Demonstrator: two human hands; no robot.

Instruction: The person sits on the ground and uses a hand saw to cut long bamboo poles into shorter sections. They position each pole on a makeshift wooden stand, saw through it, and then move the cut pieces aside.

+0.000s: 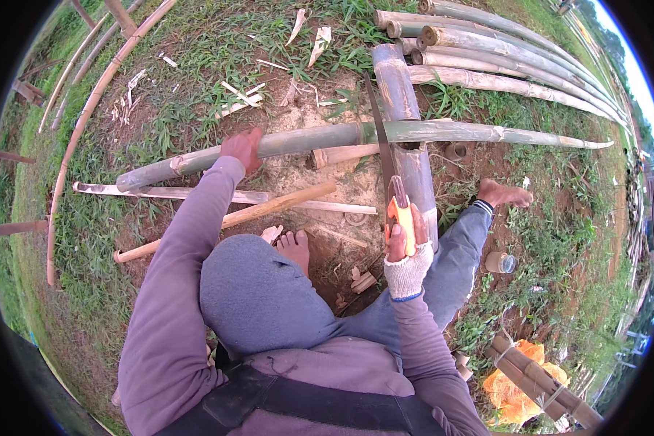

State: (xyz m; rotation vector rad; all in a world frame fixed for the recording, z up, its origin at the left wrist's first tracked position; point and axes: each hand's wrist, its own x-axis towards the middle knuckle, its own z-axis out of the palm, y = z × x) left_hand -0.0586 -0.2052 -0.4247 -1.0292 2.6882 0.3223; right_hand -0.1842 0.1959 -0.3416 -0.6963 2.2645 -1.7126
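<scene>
Since the pole [312,139] lies across the log [396,83], the log probably serves as a prop. Left hand [243,149] wraps the pole from above, fingers curled, tips hidden; likely steadies it against rolling. Right hand [410,256], part-gloved, closes its fingers round the orange grip [402,218] of the saw [386,156]. Blade [376,109] crosses the pole by the log's left edge, presumably for close support. Whether it touches: cannot tell.

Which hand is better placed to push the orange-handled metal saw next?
Probably the right hand: it already grips the orange-handled metal saw, whose blade crosses the long green bamboo pole. The left hand is holding that pole, away from the blade.
</scene>
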